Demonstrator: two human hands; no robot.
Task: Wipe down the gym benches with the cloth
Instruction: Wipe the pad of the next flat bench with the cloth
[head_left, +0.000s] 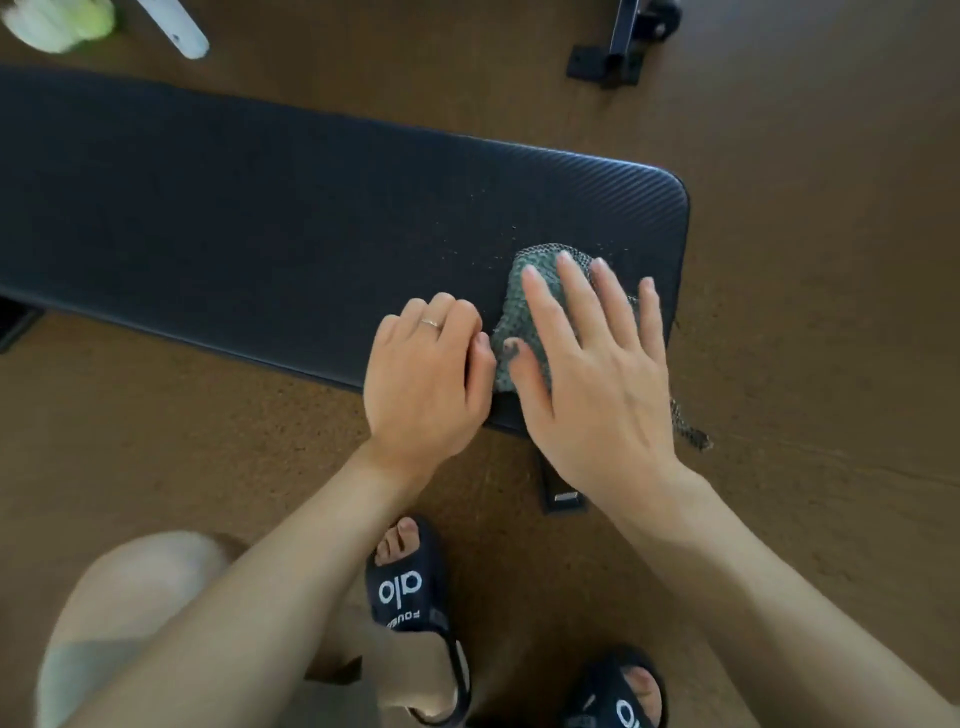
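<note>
A long black padded gym bench (260, 223) runs from the left edge to the middle right. A grey-green knitted cloth (519, 306) lies bunched on its right end, with a corner hanging off the near edge. My right hand (597, 374) lies flat on the cloth, fingers spread and straight. My left hand (431, 374) rests at the bench's near edge just left of the cloth, fingers curled under, thumb touching the cloth's edge. Small specks dot the pad around the cloth.
Brown cork-like floor (831, 260) surrounds the bench. A black metal frame foot (618, 52) stands at the back right. A white and green object (62, 21) lies at the top left. My feet in black slides (410, 587) stand near the bench.
</note>
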